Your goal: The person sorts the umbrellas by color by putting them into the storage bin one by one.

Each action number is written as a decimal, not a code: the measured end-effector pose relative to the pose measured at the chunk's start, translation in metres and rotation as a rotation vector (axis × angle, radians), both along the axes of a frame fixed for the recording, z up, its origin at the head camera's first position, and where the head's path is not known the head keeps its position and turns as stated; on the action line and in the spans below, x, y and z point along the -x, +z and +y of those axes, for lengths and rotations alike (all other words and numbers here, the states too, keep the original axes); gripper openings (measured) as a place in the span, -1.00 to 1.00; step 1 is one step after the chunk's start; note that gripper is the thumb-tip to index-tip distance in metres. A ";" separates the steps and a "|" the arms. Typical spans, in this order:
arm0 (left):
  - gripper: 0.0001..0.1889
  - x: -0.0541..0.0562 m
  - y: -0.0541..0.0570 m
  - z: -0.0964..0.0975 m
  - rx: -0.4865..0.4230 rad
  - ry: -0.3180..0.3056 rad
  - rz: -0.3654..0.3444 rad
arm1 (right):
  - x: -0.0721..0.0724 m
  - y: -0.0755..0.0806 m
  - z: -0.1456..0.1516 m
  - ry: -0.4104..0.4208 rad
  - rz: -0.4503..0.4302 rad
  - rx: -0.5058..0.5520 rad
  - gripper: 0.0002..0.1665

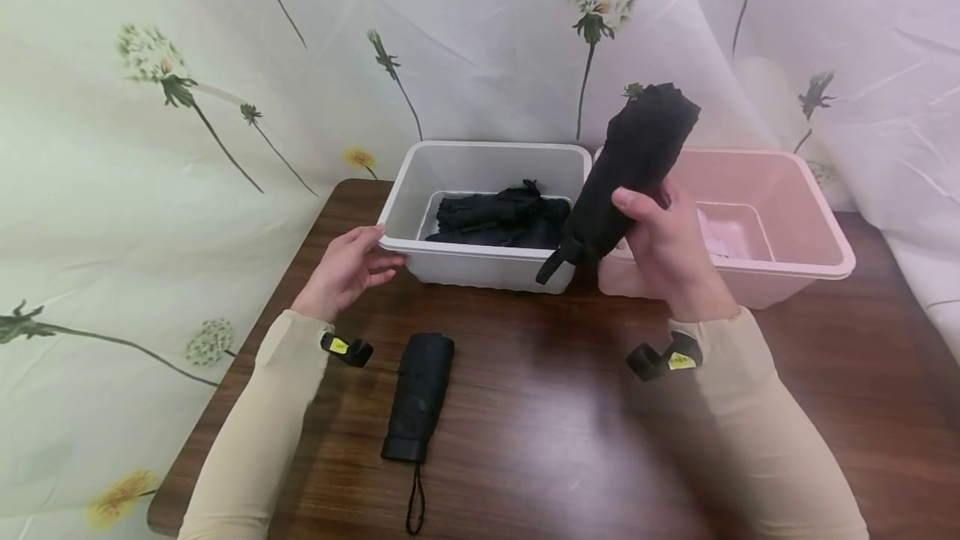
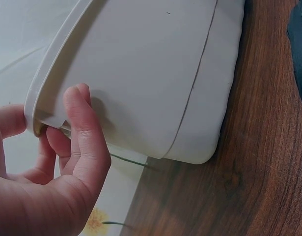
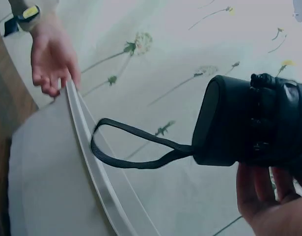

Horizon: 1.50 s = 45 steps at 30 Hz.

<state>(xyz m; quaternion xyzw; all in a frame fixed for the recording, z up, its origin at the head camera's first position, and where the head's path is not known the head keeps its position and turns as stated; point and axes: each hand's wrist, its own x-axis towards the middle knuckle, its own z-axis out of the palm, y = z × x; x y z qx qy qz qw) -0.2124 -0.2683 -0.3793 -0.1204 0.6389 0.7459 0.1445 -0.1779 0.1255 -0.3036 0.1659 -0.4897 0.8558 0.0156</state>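
My right hand [image 1: 670, 244] grips a black folded umbrella [image 1: 630, 157] in the air, over the gap between the white bin [image 1: 487, 265] and the pink bin. The umbrella tilts, its handle end low and to the left; its wrist strap [image 3: 136, 164] dangles in a loop in the right wrist view. At the white bin's front left corner, my left hand [image 1: 348, 269] pinches the rim, with some fingers below it in the left wrist view. Several black folded umbrellas [image 1: 498, 219] lie inside that bin, overlapping. Another folded umbrella [image 1: 420, 394] lies on the table in front, strap toward me.
The pink bin [image 1: 825, 252] stands right of the white one, with a pale piece [image 1: 716, 236] partly visible inside. Both bins are on a dark wooden table [image 1: 540, 440]. A dandelion-printed cloth [image 1: 480, 40] hangs behind and along the left side.
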 end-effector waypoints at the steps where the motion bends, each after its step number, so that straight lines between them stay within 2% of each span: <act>1: -0.58 0.000 0.000 0.000 -0.003 -0.001 0.000 | 0.002 0.001 0.000 -0.016 -0.024 -0.021 -0.60; 6: -0.59 0.000 -0.001 0.000 -0.004 0.002 0.000 | 0.010 0.004 -0.001 -0.079 -0.133 -0.118 -0.59; 10: -0.61 0.000 -0.001 0.002 0.005 0.008 -0.002 | 0.021 0.002 -0.003 -0.139 -0.158 -0.222 -0.47; 14: -0.63 0.000 -0.001 0.002 -0.006 0.007 0.000 | 0.031 0.001 -0.005 -0.182 -0.189 -0.374 -0.37; 22: -0.63 0.000 0.000 0.003 -0.019 -0.003 0.013 | 0.045 0.000 -0.011 -0.195 -0.219 -0.674 -0.20; 32: -0.60 -0.001 0.002 0.003 -0.024 -0.008 0.015 | 0.056 -0.006 -0.018 -0.194 -0.233 -0.800 -0.19; 39: -0.62 -0.001 0.001 0.002 -0.011 -0.001 0.010 | 0.061 -0.011 -0.021 -0.191 -0.248 -0.836 -0.26; 45: -0.58 0.000 -0.001 0.000 -0.018 0.001 0.016 | 0.057 -0.004 -0.017 -0.277 -0.191 -0.904 -0.17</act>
